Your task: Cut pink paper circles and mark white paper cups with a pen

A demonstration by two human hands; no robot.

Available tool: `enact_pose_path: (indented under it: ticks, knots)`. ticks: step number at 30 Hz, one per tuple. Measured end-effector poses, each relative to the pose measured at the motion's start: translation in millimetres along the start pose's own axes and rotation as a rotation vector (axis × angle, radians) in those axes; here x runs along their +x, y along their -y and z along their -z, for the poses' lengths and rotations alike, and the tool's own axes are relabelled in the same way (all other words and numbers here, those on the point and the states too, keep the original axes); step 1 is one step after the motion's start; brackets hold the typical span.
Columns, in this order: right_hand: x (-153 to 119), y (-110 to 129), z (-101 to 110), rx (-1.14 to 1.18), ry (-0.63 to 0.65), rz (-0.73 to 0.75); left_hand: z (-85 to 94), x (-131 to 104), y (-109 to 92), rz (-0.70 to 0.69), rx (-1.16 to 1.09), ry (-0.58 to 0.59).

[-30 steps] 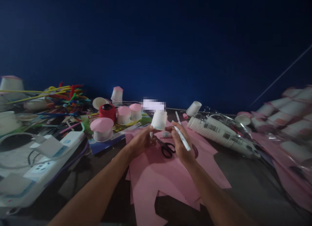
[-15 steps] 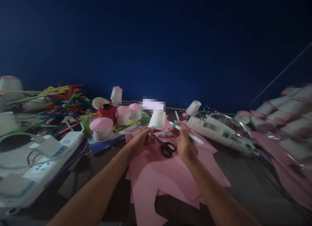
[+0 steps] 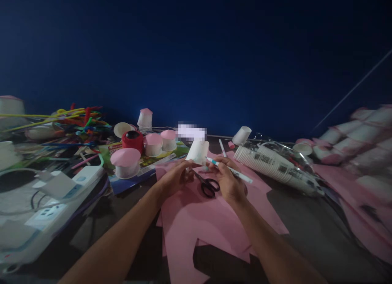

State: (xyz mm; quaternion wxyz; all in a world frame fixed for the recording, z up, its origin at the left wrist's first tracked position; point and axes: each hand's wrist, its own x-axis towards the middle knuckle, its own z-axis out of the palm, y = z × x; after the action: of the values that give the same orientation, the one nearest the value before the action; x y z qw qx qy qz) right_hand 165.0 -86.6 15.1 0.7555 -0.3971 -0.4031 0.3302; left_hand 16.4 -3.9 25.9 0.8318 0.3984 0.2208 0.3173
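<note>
My left hand (image 3: 177,178) is closed on the lower rim of an upside-down white paper cup (image 3: 197,152). A white marker (image 3: 234,172) with a teal tip end lies between the fingers of my right hand (image 3: 228,178), its point at the cup's right side. Below the cup, black-handled scissors (image 3: 209,187) rest on pink paper (image 3: 183,222). Another white marker (image 3: 222,147) lies just behind my right hand.
Pink-topped cups (image 3: 125,157) and a red round object (image 3: 132,142) stand at left, near a white power strip (image 3: 52,212) and colourful pipe cleaners (image 3: 88,118). Bagged stacked cups (image 3: 266,165) lie at right; more cups (image 3: 361,133) are piled beyond.
My right hand has moved left, bringing the marker's tip up to the cup. The cup is tilted slightly more to the right.
</note>
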Motion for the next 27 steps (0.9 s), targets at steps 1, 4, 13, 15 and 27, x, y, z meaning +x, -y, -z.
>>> enact_pose_path:
  ticks: [1, 4, 13, 15, 27]
  knots:
    - [0.3, -0.2, 0.3, -0.015, -0.005, 0.007, -0.2, 0.0, 0.0, -0.001, 0.002, 0.005]
    - [0.4, -0.4, 0.4, -0.020, -0.026, -0.004, -1.2, -0.6, -0.9, -0.006, 0.012, 0.016]
    - [0.9, -0.8, 0.0, 0.005, -0.053, -0.034, -2.1, -1.2, -2.8, 0.004, 0.040, 0.003]
    - [0.9, -0.1, -0.4, 0.020, -0.053, -0.031, -1.5, -0.6, -2.6, 0.013, 0.046, 0.004]
    - [1.1, -2.3, 1.1, -0.019, -0.055, -0.023, 1.6, 0.3, 0.4, -0.002, 0.017, 0.025]
